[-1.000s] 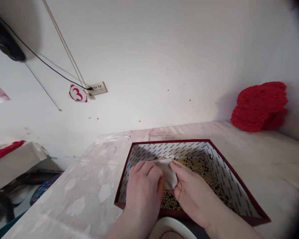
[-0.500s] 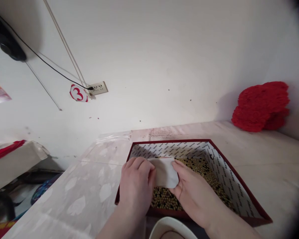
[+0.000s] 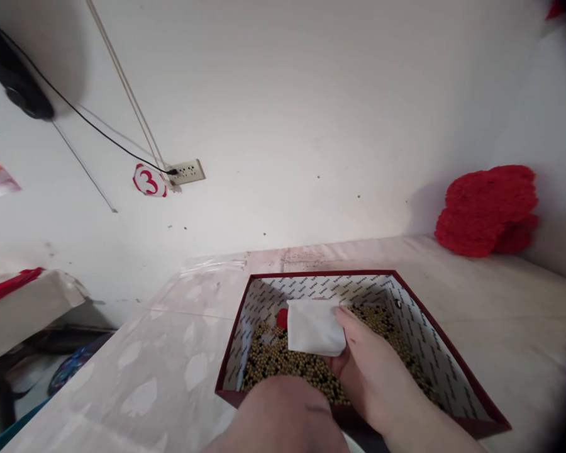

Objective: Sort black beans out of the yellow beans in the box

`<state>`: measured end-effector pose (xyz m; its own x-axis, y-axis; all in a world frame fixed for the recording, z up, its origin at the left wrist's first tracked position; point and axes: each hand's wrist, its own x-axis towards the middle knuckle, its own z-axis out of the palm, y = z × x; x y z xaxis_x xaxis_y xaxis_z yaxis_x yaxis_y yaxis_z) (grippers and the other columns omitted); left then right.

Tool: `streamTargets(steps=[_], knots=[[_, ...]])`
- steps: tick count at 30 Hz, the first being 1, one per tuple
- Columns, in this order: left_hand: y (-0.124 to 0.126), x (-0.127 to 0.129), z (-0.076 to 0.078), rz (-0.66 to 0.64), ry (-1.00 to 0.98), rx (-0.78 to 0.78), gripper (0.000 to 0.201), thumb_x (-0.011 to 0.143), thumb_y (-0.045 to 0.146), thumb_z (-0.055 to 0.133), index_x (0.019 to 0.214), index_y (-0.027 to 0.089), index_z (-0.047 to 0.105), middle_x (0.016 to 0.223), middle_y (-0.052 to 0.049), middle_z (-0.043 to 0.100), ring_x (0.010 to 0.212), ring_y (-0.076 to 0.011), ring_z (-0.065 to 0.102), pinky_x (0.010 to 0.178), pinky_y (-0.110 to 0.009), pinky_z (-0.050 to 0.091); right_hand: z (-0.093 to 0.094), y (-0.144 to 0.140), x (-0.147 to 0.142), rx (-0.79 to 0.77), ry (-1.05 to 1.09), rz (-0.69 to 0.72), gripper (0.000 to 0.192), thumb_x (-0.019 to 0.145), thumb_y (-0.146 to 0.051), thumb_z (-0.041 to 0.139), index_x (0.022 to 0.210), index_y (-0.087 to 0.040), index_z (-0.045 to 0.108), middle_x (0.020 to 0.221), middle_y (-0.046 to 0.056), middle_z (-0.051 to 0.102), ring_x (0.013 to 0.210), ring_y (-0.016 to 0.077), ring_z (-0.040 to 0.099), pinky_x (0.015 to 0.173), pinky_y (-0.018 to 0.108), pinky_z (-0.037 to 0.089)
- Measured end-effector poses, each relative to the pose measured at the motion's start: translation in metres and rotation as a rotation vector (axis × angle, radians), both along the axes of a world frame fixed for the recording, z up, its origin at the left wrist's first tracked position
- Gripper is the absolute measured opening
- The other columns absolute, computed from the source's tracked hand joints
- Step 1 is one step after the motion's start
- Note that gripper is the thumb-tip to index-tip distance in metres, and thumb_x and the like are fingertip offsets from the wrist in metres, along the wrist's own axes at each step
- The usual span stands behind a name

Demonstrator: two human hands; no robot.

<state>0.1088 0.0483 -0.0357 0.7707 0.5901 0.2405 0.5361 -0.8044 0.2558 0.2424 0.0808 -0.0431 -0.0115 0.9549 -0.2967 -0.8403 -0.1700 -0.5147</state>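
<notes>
The pale surface carries a dark-red box with printed lining, holding a layer of yellow and black beans. The right hand holds a folded white cloth over the beans, fingers closed on its edge. The left hand's fingers are out of view; only the forearm shows.

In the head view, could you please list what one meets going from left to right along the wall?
Black device → round sign with a red 3 → wall socket → red fluffy pile.
</notes>
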Motion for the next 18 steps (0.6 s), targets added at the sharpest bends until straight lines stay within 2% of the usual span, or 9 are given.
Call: streamTargets(steps=[2, 4, 6, 7, 9, 11, 12, 14, 18], knots=[[0.003, -0.006, 0.020, 0.145, -0.100, 0.006, 0.015, 0.076, 0.017, 0.054, 0.063, 0.021, 0.059, 0.061, 0.002, 0.058, 0.053, -0.0109, 0.052, 0.047, -0.022, 0.034, 0.000, 0.000, 0.000, 0.003, -0.018, 0.026, 0.023, 0.079, -0.024, 0.061, 0.101, -0.024, 0.064, 0.089, -0.001, 0.070, 0.083, 0.0174, 0.063, 0.065, 0.027, 0.052], [0.009, -0.013, 0.034, 0.393, -0.266, 0.032, 0.007, 0.078, 0.018, 0.053, 0.078, 0.021, 0.060, 0.074, -0.002, 0.062, 0.067, -0.0151, 0.056, 0.059, -0.025, 0.041, 0.000, -0.001, 0.000, 0.040, -0.026, 0.074, 0.023, 0.079, -0.026, 0.061, 0.102, -0.022, 0.063, 0.091, 0.000, 0.069, 0.084, 0.0165, 0.062, 0.066, 0.025, 0.051], [0.018, -0.019, 0.038, 0.583, -0.392, 0.026, 0.017, 0.080, 0.024, 0.054, 0.097, 0.022, 0.058, 0.088, -0.004, 0.063, 0.078, -0.0180, 0.056, 0.068, -0.029, 0.043, 0.000, -0.003, 0.000, 0.075, -0.014, 0.111, 0.023, 0.081, -0.029, 0.060, 0.102, -0.022, 0.063, 0.093, 0.001, 0.069, 0.084, 0.0158, 0.062, 0.066, 0.024, 0.050], [0.023, -0.021, 0.036, 0.621, -0.423, -0.013, 0.024, 0.081, 0.028, 0.055, 0.105, 0.024, 0.055, 0.092, -0.004, 0.062, 0.079, -0.0183, 0.056, 0.068, -0.029, 0.044, 0.000, -0.003, 0.000, 0.087, -0.009, 0.125, 0.022, 0.081, -0.030, 0.059, 0.102, -0.022, 0.063, 0.094, 0.001, 0.069, 0.084, 0.0155, 0.061, 0.065, 0.024, 0.050], [0.032, -0.023, 0.028, 0.627, -0.464, -0.155, 0.027, 0.082, 0.031, 0.054, 0.108, 0.025, 0.053, 0.090, -0.002, 0.062, 0.076, -0.0170, 0.056, 0.063, -0.027, 0.043, 0.001, -0.004, 0.000, 0.094, -0.013, 0.149, 0.021, 0.082, -0.031, 0.059, 0.100, -0.022, 0.063, 0.094, 0.001, 0.068, 0.084, 0.0153, 0.061, 0.065, 0.023, 0.049], [0.038, -0.022, 0.019, 0.608, -0.484, -0.270, 0.013, 0.083, 0.029, 0.052, 0.094, 0.024, 0.057, 0.079, 0.001, 0.061, 0.070, -0.0150, 0.055, 0.060, -0.024, 0.041, 0.002, -0.005, 0.000, 0.083, -0.032, 0.169, 0.019, 0.081, -0.029, 0.060, 0.098, -0.022, 0.064, 0.092, 0.001, 0.068, 0.082, 0.0152, 0.061, 0.064, 0.023, 0.048], [0.040, -0.021, 0.016, 0.607, -0.493, -0.295, 0.008, 0.083, 0.028, 0.051, 0.085, 0.023, 0.057, 0.074, 0.002, 0.060, 0.067, -0.0142, 0.054, 0.059, -0.024, 0.039, 0.002, -0.005, 0.000, 0.076, -0.043, 0.172, 0.019, 0.080, -0.028, 0.060, 0.097, -0.022, 0.064, 0.091, 0.001, 0.069, 0.081, 0.0152, 0.061, 0.064, 0.024, 0.048], [0.043, -0.020, 0.011, 0.619, -0.525, -0.312, 0.011, 0.083, 0.026, 0.050, 0.075, 0.022, 0.055, 0.068, 0.003, 0.056, 0.065, -0.0132, 0.051, 0.058, -0.023, 0.037, 0.003, -0.006, 0.001, 0.074, -0.056, 0.173, 0.020, 0.079, -0.029, 0.062, 0.097, -0.022, 0.065, 0.089, 0.001, 0.069, 0.080, 0.0153, 0.061, 0.065, 0.024, 0.047], [0.045, -0.020, 0.011, 0.594, -0.618, -0.383, 0.012, 0.084, 0.028, 0.051, 0.075, 0.021, 0.053, 0.067, 0.004, 0.052, 0.063, -0.0119, 0.047, 0.057, -0.022, 0.036, 0.003, -0.007, 0.001, 0.143, -0.086, 0.222, 0.026, 0.073, -0.033, 0.069, 0.096, -0.020, 0.066, 0.085, 0.002, 0.069, 0.079, 0.0166, 0.061, 0.066, 0.026, 0.047]])
